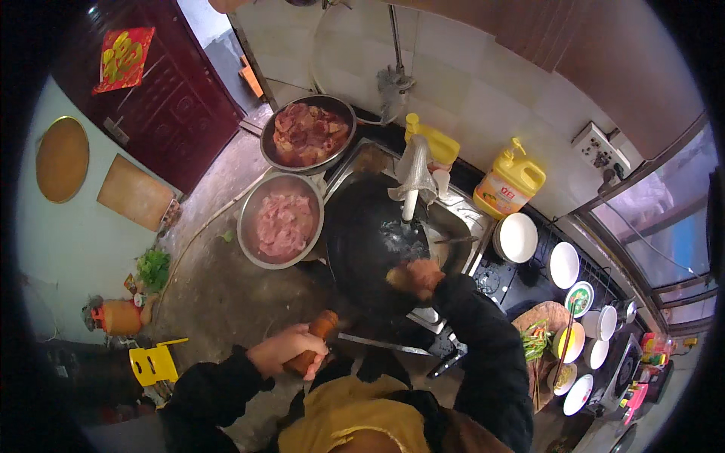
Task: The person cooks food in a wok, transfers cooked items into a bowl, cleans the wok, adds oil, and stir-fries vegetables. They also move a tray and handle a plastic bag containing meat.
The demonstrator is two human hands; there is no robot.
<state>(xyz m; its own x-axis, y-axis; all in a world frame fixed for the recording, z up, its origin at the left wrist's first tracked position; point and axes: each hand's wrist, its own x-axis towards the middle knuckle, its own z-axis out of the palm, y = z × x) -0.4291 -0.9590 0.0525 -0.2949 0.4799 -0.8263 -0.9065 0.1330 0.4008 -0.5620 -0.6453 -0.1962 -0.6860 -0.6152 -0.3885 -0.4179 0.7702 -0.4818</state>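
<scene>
My left hand is closed around a brown wooden handle at the wok's near side. Over the large black wok, my right hand grips a pale brown scrubber or brush, whose exact kind I cannot tell. Water runs from the white faucet spout, which has a cloth wrapped on it, into the wok just beyond my right hand. The wok rests over a stainless steel sink.
Left of the wok stand a metal bowl of raw pale meat and a pan of darker meat. Yellow detergent jugs line the wall. At right are white bowls, a round chopping board with vegetables, and a kitchen knife near my right arm.
</scene>
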